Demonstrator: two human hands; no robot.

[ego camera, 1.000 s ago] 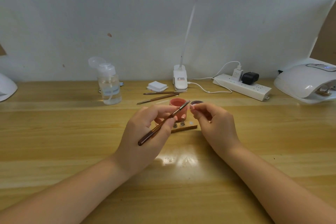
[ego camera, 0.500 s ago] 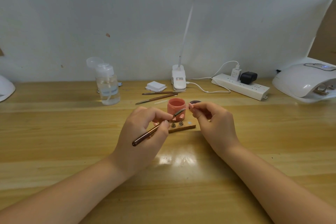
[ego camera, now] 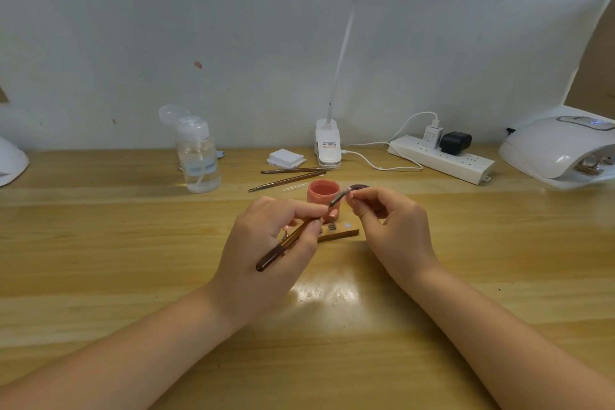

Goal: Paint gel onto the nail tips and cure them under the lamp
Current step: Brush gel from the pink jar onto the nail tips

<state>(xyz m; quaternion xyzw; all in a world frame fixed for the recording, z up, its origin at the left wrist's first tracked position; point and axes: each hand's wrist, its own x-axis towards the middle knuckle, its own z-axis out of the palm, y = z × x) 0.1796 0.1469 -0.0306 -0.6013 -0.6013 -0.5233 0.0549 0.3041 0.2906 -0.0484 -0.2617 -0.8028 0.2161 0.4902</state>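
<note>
My left hand point(ego camera: 266, 243) grips a dark brown brush point(ego camera: 286, 245) like a pen, its bristle end reaching up to the fingertips of my right hand point(ego camera: 392, 226). The right hand pinches a small nail tip point(ego camera: 351, 194) between thumb and forefinger; the tip is mostly hidden. Just behind the hands stands an open pink gel pot point(ego camera: 322, 195). Its dark lid point(ego camera: 361, 187) lies beside it. A wooden holder strip point(ego camera: 339, 234) with small metal pegs lies under the hands. The white curing lamp point(ego camera: 559, 150) sits at the far right.
A clear pump bottle point(ego camera: 198, 156) stands at back left. Two spare brushes point(ego camera: 286, 176), a pad stack point(ego camera: 286, 157), a clip desk lamp base point(ego camera: 327, 146) and a power strip point(ego camera: 439, 158) with cables line the back. Another white device point(ego camera: 11, 163) is at the left edge.
The brush dipped down toward the pot half a second ago and has come back up to the nail tip in my right hand. The right hand has hardly moved.
</note>
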